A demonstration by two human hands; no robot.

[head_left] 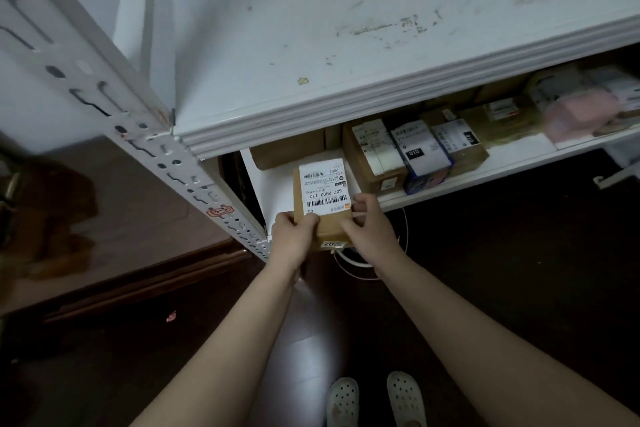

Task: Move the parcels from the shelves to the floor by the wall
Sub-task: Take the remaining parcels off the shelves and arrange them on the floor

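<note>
Brown cardboard parcel [329, 230] (white barcode label [323, 189] on top), near corners gripped by 2 hands: left hand [294, 236], right hand [369, 229].

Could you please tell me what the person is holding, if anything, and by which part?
A brown parcel, held with both hands at its near end: the left hand grips the near left corner, the right hand the near right corner.

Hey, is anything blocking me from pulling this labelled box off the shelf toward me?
Nothing visible does. Both the left hand and right hand grip the labelled box at the lower shelf front edge; the neighbouring parcels sit behind and to its right. A white cable loops below.
</note>
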